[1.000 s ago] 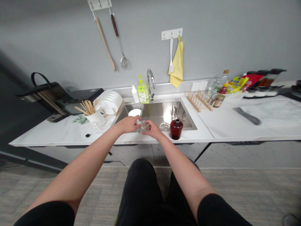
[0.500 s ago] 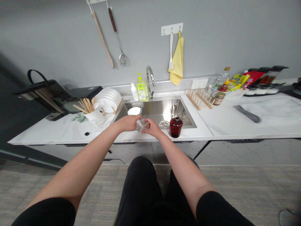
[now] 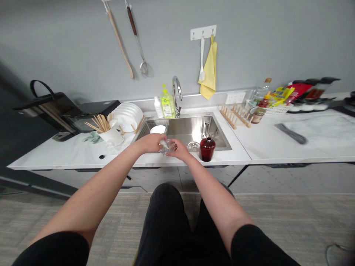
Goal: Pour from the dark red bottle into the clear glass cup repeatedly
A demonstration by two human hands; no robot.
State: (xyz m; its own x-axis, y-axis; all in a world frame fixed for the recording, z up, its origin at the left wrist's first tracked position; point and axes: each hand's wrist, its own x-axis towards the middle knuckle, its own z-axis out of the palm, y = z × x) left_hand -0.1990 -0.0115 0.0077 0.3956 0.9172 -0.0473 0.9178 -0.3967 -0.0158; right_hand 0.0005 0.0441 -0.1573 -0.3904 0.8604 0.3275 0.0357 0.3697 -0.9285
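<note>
Over the sink's front edge, my right hand (image 3: 179,150) is closed round the side of a small clear glass (image 3: 169,147), tipped sideways. My left hand (image 3: 154,143) pinches at its other end, where something whitish (image 3: 164,143) shows by the fingertips; whether it is a wipe or a reflection is unclear. A white bowl (image 3: 158,129) sits just behind my left hand, at the sink's left side. The stainless sink (image 3: 185,127) lies behind both hands. To the right of my right hand, a dark red glass bottle (image 3: 207,149) stands upright on the front rim.
Behind the sink are the faucet (image 3: 176,94), green dish soap (image 3: 167,105) and a white bottle (image 3: 158,108). White plates (image 3: 129,116) and a chopstick holder (image 3: 113,137) stand left. On the right are a wooden rack (image 3: 235,116), a jar (image 3: 257,115) and a filled basket (image 3: 277,109).
My left fingers have shifted slightly at the clear glass, and more of the whitish material shows. Both hands stay in nearly the same place; the view has tilted very slightly.
</note>
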